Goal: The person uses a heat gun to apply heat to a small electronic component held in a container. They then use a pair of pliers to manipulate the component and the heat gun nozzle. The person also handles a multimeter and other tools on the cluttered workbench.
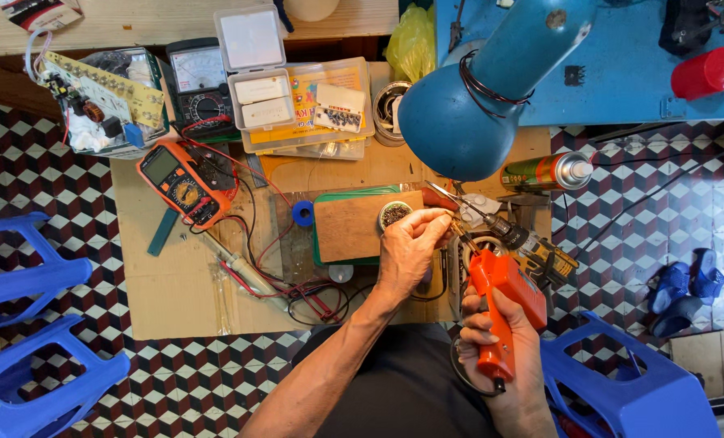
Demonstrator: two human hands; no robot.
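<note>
My right hand (492, 337) grips the handle of an orange soldering gun (501, 302), its metal tip pointing up towards a small part near a solder spool. My left hand (409, 246) pinches something thin at its fingertips, right beside the gun's tip; what it holds is too small to tell. A small round tin of brass wool (394, 214) sits on a brown board (347, 227) just left of those fingers. A pair of tweezers (453, 198) lies just above the fingertips.
A blue desk lamp (475, 105) hangs over the cardboard work mat (175, 284). An orange multimeter (182, 185) with red and black leads, a circuit board (107, 91), parts boxes (305, 101), a spray can (547, 171) and blue plastic stools (29, 324) surround the spot.
</note>
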